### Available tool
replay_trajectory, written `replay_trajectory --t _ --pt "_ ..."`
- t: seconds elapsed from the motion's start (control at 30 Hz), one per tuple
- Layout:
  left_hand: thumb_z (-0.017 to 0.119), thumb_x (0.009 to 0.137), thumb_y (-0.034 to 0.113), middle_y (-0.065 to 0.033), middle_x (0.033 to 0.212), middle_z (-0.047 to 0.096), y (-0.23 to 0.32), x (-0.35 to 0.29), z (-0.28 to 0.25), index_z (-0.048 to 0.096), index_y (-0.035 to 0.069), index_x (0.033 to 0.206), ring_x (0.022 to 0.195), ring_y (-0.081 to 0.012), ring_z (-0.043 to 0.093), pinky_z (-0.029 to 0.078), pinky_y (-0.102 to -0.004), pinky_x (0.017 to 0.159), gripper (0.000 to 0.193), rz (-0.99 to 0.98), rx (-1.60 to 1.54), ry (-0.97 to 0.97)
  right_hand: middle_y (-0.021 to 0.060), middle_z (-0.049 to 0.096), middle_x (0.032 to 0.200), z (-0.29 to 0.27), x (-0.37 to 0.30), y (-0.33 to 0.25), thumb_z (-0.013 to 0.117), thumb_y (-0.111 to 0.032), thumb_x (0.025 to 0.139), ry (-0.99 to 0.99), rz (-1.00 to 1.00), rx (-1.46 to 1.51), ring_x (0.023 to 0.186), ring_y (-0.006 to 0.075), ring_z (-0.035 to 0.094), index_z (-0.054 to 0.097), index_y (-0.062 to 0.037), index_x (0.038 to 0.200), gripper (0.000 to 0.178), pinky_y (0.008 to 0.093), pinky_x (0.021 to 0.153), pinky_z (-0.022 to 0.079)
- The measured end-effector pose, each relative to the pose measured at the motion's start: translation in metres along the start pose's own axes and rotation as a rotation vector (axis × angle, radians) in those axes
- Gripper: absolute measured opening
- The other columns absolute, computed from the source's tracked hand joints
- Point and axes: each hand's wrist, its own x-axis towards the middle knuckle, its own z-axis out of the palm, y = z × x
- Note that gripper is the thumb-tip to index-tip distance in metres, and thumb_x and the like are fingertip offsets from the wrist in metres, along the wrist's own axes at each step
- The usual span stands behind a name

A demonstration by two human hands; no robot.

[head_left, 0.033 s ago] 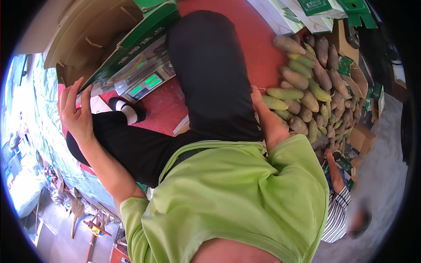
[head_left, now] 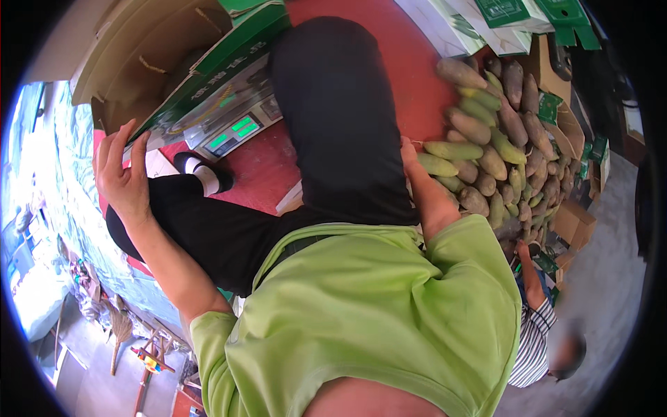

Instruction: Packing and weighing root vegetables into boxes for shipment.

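My left hand (head_left: pixel 121 182) is at the near corner of a large cardboard carton (head_left: pixel 170 115), green and white outside and brown inside. Its fingers are bent over the carton's edge, gripping it. Dark contents show only faintly inside. Beneath the carton is a scale (head_left: pixel 235 136) with green-lit displays. My right hand (head_left: pixel 408 153) is by my dark-trousered raised leg, close to a heap of long, rounded produce (head_left: pixel 486 163), green and purplish brown, whose kind I cannot make out. The leg hides most of that hand's fingers.
The floor covering is red (head_left: pixel 267 184). White and green cartons (head_left: pixel 479 24) stand at the far right, with open brown boxes (head_left: pixel 571 222) along the heap. A person in a striped top (head_left: pixel 531 347) reaches toward the heap's near end. A broom (head_left: pixel 119 330) lies at the lower left.
The carton, scale and my legs appear slightly farther right in the picture. My left hand keeps its place on the carton's corner, and my right hand stays beside the leg.
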Motion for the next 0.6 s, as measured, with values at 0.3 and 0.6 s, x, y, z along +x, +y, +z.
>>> replay_trajectory --t 0.3,0.6 --pt "0.075 0.076 0.009 -0.0066 0.092 0.068 -0.004 -0.009 -0.015 0.071 0.006 0.099 0.088 -0.0211 0.061 0.045 -0.0311 0.083 0.023 -0.051 0.08 -0.016 0.0223 0.056 0.124 0.026 -0.022 -0.057 0.075 -0.041 0.067 0.116 0.056 -0.415 0.119 0.0356 0.052 0.044 -0.003 0.131 0.081 0.0418 0.099 0.041" --pt "0.079 0.067 0.016 -0.0057 0.083 0.064 -0.004 -0.002 -0.013 0.072 0.008 0.093 0.084 -0.0241 0.059 0.045 -0.0347 0.078 0.028 -0.039 0.022 0.055 0.0219 0.056 0.123 0.039 0.033 0.013 0.032 -0.031 0.094 0.176 -0.09 -0.411 0.106 0.0455 0.053 0.054 -0.015 0.125 0.041 0.0481 0.099 0.039"
